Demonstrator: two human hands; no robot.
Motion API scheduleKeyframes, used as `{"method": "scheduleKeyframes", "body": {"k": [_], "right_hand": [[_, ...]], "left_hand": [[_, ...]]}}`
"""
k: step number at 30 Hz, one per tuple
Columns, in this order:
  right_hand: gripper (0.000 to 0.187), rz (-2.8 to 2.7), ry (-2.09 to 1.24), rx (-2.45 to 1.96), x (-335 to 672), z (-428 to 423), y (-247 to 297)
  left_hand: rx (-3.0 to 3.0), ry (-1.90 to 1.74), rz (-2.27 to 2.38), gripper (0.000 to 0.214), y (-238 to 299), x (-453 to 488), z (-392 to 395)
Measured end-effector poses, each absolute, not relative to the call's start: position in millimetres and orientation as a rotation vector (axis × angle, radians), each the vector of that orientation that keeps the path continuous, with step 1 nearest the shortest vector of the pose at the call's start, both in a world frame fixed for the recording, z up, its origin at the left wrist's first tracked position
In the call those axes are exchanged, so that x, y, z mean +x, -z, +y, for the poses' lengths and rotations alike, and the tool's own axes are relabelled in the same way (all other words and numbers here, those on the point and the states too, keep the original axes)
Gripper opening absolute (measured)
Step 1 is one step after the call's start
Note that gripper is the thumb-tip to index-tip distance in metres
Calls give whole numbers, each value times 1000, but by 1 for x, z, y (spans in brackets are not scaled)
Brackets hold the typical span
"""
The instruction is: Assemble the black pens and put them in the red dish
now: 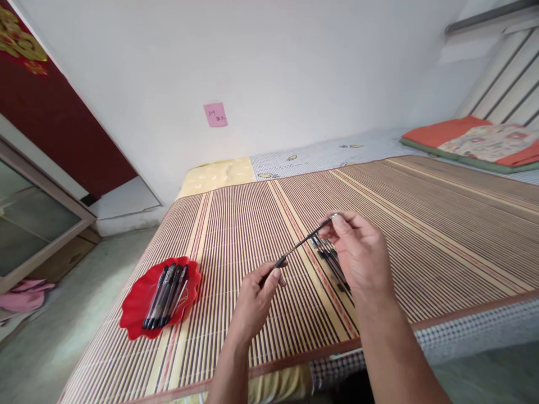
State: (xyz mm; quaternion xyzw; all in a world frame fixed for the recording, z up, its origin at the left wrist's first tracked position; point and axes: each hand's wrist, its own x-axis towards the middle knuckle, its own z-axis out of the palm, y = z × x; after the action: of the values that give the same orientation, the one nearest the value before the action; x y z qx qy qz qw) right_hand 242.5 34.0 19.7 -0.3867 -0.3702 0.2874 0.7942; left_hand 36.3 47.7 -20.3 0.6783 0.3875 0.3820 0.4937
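While the left hand [256,297] grips a black pen barrel [279,262], the right hand [364,249] pinches the far end of the slender dark rod [305,239] extending from it, above the striped mat [236,224]. Pen parts [332,261] lie beside the right hand; pens [164,297] fill a red dish [132,303], any markings too small to read. Handwriting on the pink wall note [215,114] is not clearly legible.

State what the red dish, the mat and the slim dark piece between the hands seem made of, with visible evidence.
Red dish: probably plastic, fairly smooth; even color, thin wavy rim.
Mat: likely bamboo or wood, matte-looking; narrow parallel slats.
Slim dark piece: perhaps plastic, dark-finished; straight, but too thin to tell.
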Motion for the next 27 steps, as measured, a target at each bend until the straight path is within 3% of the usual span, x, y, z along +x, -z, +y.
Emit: {"method": "scheduleKeyframes", "body": {"k": [13, 27], "right_hand": [[11, -965, -411, -943, 242, 23, -27], [8, -947, -446, -867, 240, 18, -34]], "left_hand": [[1836, -948, 993, 33, 15, 34, 46], [1848, -946, 895, 34, 10, 32, 42]]}}
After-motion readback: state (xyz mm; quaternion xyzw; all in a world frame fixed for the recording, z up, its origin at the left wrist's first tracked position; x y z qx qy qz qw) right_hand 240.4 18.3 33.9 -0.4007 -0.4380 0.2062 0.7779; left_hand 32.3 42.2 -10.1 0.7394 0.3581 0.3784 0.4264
